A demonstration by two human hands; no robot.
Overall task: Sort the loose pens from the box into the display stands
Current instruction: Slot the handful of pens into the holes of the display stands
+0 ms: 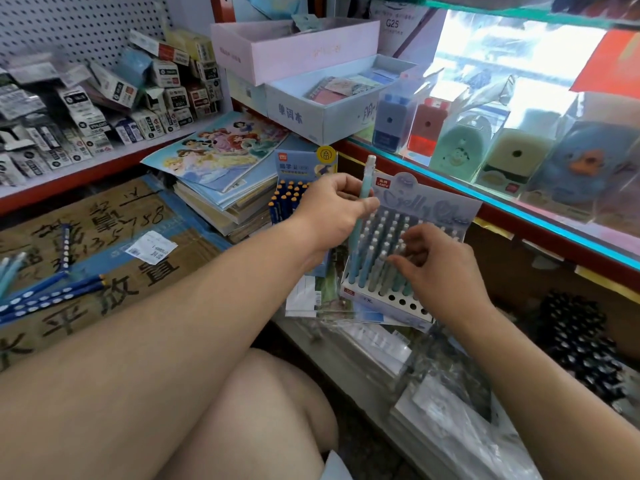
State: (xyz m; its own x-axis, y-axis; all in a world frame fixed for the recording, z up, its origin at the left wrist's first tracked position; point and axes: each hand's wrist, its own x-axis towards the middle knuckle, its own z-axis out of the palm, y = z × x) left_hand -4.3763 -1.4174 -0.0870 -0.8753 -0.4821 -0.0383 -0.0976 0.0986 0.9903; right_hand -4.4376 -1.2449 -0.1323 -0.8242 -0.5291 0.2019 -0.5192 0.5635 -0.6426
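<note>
Waiting on box [104, 237]: loose dark pens [52, 296] with white dots, and a few pale pens [8, 271] at the far left edge; none of these is sorted.
Dark stand [287, 202]: behind the left wrist, holding dark blue pens with orange tops; how full it is cannot be told.
Left hand [332, 209]: thumb and fingers pinch one pen [367, 178], pale blue, held nearly upright.
Pen: its lower end reaches the left side of the pale stand; whether it sits in a hole is unclear.
Pale stand [360, 295]: most rows filled with upright pens; several front holes [401, 302] empty.
Right hand [440, 268]: fingers bent over the standing pens, touching them; whether they grip one cannot be told.
Progress: seemingly past halfway for the pale stand; the pen in hand, the front holes and the loose pens on the box remain.
</note>
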